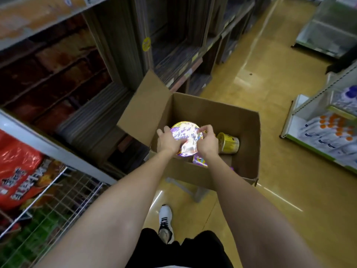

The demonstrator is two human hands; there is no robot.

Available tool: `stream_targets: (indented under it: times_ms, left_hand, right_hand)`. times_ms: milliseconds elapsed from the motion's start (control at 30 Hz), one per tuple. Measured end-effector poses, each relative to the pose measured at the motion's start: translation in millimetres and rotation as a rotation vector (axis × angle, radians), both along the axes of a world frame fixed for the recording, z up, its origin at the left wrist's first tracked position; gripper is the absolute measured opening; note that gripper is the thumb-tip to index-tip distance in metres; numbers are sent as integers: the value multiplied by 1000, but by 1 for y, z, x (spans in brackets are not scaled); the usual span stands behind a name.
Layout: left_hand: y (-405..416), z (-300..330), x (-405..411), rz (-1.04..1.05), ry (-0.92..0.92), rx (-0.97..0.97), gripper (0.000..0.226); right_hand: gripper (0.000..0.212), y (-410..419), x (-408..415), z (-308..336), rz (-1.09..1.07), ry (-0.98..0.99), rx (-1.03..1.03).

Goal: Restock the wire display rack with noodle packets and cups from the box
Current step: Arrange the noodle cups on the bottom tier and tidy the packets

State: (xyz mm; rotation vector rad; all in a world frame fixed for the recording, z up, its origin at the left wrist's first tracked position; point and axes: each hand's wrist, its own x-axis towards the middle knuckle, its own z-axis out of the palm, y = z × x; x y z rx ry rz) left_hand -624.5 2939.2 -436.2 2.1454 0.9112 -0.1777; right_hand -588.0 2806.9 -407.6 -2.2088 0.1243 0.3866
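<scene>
In a shop aisle, over the cardboard box [212, 113], a foil-lidded noodle bowl [186, 138] is gripped by left hand [169, 141] and right hand [207, 142]; it is judged light, crushable, best held at the rim.

We've got both hands down in the cardboard box [202, 111], left hand [167, 141] and right hand [207, 141] gripping a purple-lidded noodle bowl [186, 137] from either side. A yellow cup [229, 143] lies on its side just right of it, with a purple packet [199, 161] under our right wrist. The wire rack [63, 194] with a red noodle bag [17, 171] sits at our lower left.
</scene>
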Motion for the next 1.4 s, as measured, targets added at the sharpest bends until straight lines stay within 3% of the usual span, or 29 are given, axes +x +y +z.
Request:
stream_targets:
  times_ms: [133,267,400,567,733,900,1233,1400]
  left_hand:
    - [-15,13,-35,124,-160,-34,73]
    - [-33,20,-86,290,-280,-93,67]
    - [-45,26,-141,409,-333,-100,59]
    - [-42,27,-212,473,-309,-56,50]
    - [-33,21,-275,505,-245,-47,44]
    - [-20,6,-330,570,-178,-60,44]
    - [-6,-59,-427,563,-27,-94,59]
    - [-3,-89,-459,638,-103,-155,54]
  right_hand:
    - [47,-5,-14,15,30,-75,48]
    - [28,-5,-42,25,182,-221,3]
    - [24,-2,-82,30,321,-293,-11]
    - [19,5,-140,21,475,-226,60]
    - [39,18,-193,5,626,-56,36]
    - [39,36,-232,-17,751,0,-56]
    - [35,45,-330,-78,739,64,-136]
    - [36,51,-367,-113,707,78,-105]
